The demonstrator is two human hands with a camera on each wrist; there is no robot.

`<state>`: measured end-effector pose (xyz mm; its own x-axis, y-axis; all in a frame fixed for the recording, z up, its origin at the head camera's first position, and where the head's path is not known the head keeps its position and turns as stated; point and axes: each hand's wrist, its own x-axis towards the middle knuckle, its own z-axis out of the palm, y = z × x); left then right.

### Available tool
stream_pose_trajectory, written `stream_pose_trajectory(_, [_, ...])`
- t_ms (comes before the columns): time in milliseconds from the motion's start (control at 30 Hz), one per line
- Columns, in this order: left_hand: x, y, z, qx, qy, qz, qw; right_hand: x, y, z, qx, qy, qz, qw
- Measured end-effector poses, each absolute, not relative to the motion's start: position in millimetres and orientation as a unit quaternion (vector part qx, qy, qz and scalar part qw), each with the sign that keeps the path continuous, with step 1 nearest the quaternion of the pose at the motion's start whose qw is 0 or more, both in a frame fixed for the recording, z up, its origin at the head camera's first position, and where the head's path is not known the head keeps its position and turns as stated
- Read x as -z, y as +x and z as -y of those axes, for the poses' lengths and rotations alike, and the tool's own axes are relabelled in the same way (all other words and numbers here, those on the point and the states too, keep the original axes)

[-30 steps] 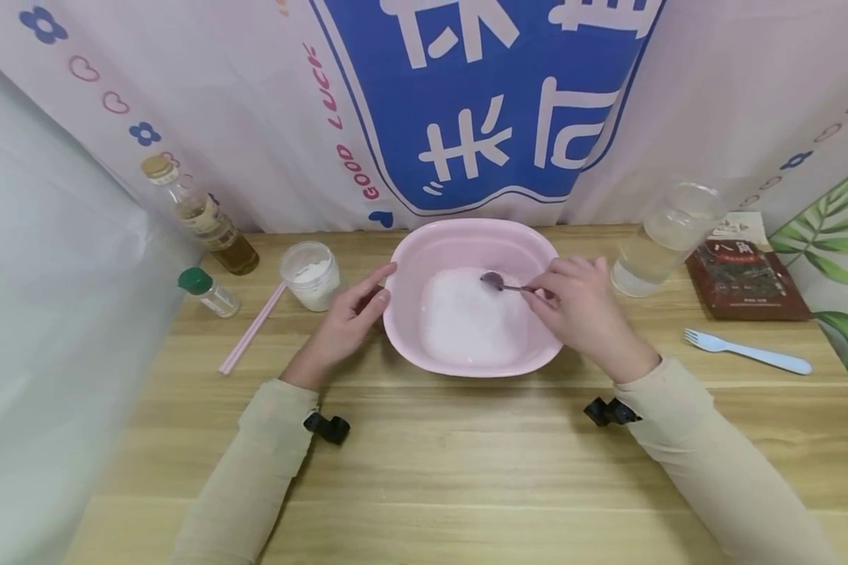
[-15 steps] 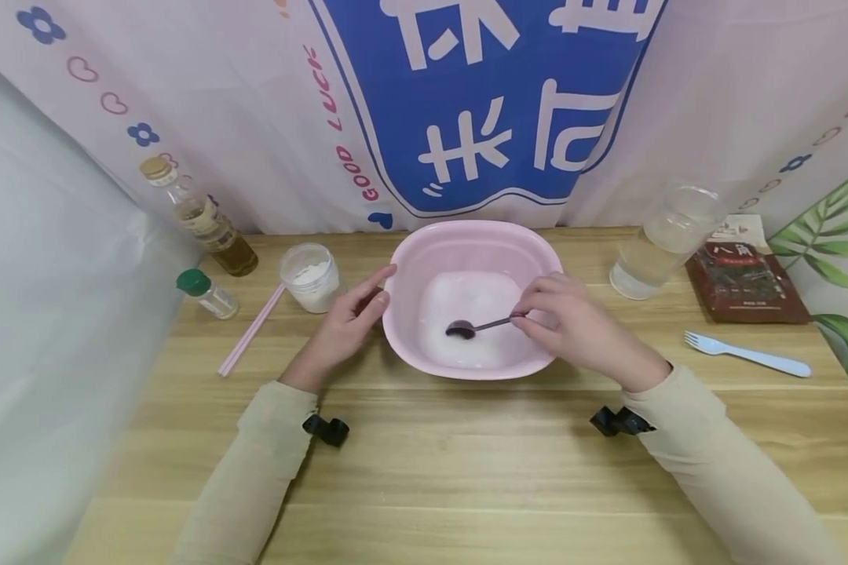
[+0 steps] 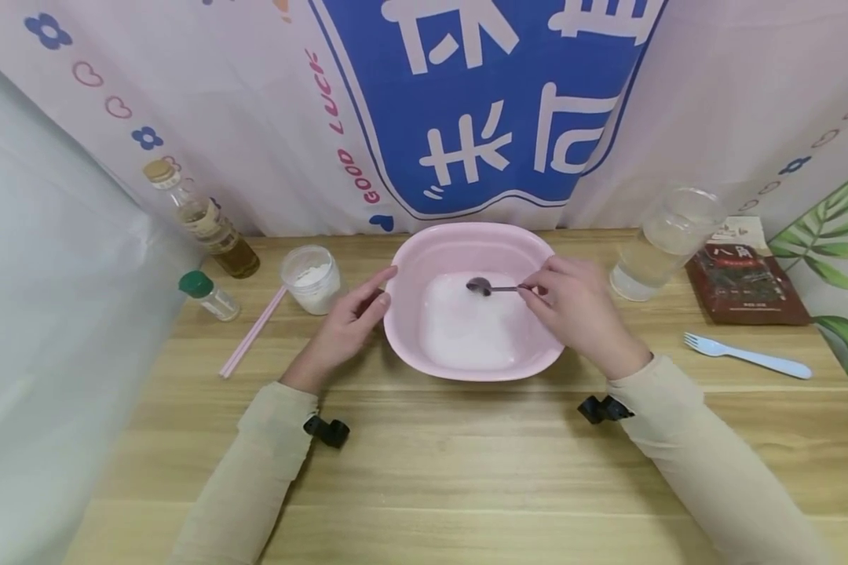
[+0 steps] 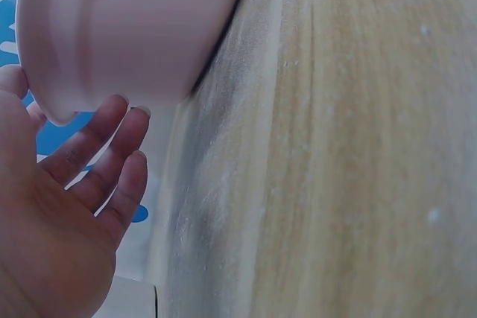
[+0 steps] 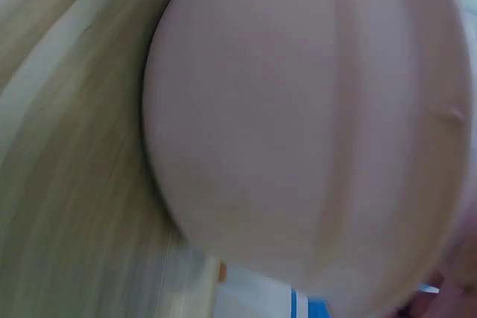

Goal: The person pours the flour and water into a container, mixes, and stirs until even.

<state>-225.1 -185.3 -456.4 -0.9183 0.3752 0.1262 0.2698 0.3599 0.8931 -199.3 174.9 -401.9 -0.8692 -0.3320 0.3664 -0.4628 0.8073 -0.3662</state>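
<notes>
A pink basin (image 3: 424,245) with cloudy white liquid (image 3: 475,331) stands mid-table. My right hand (image 3: 574,308) pinches the handle of a small metal spoon (image 3: 486,287), whose bowl sits in the liquid near the basin's far side. My left hand (image 3: 350,317) rests against the basin's left outer wall, fingers straight. In the left wrist view the left hand (image 4: 67,206) lies beside the basin's wall (image 4: 127,27), fingers extended. The right wrist view is blurred and filled by the basin's outer wall (image 5: 313,132).
Left of the basin stand a small cup of white powder (image 3: 312,278), a pink straw (image 3: 251,333), a green-capped shaker (image 3: 208,294) and an oil bottle (image 3: 205,220). To the right are a clear water cup (image 3: 664,239), a dark packet (image 3: 747,282) and a pale blue fork (image 3: 746,355).
The spoon swept from the basin's far side to its near left, then back to the far side. My right hand moved with it. The left hand stayed put.
</notes>
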Motion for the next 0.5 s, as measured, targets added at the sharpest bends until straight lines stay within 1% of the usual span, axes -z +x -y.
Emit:
stream_pose_trajectory(133, [457,-224,185,-0.534,0.195,-0.821,0.054,401,-207,-159,-0.238,0.219,0.941,0.097])
stream_pose_trajectory(300, [458,-224,185,-0.538,0.195,-0.819,0.054,397,-209,-148,-0.252,0.277,0.927,0.032])
stream_pose_trajectory(400, [458,-225,185,-0.538,0.197,-0.818,0.051,395,-206,-148,-0.247,0.315,0.916,0.008])
stream_pose_trajectory(500, [458,-225,186,-0.538,0.195,-0.819,0.049,392,-200,-155,-0.245,0.332,0.911,-0.006])
